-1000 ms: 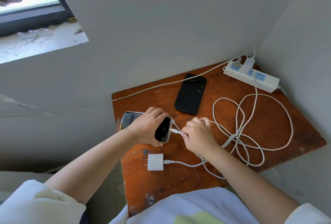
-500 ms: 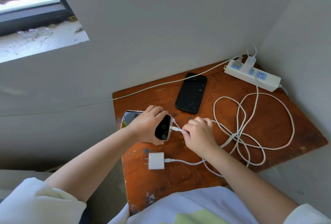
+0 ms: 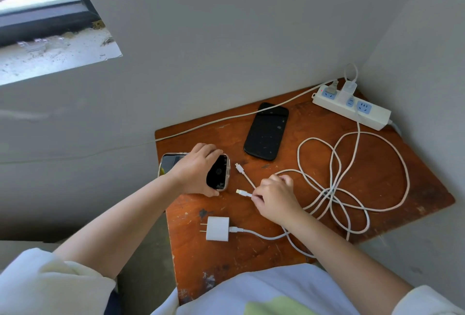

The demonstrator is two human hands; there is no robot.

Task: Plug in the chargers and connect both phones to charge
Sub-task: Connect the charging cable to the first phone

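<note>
My left hand presses down on a phone in a clear case at the table's left edge. My right hand pinches a white cable just behind its connector, which points at the phone but sits a little away from it. A second connector lies loose on the wood nearby. A black phone lies face up farther back. One white charger lies unplugged near me. Another charger sits in the power strip at the back right.
The small wooden table stands in a corner between two grey walls. Loops of white cable cover its right half. A thin cord runs from the strip off the left edge. A window sill is at upper left.
My right hand has drawn back from the cased phone's end toward me; the connector that was at the port now sits apart from it, and a second connector lies exposed on the table.
</note>
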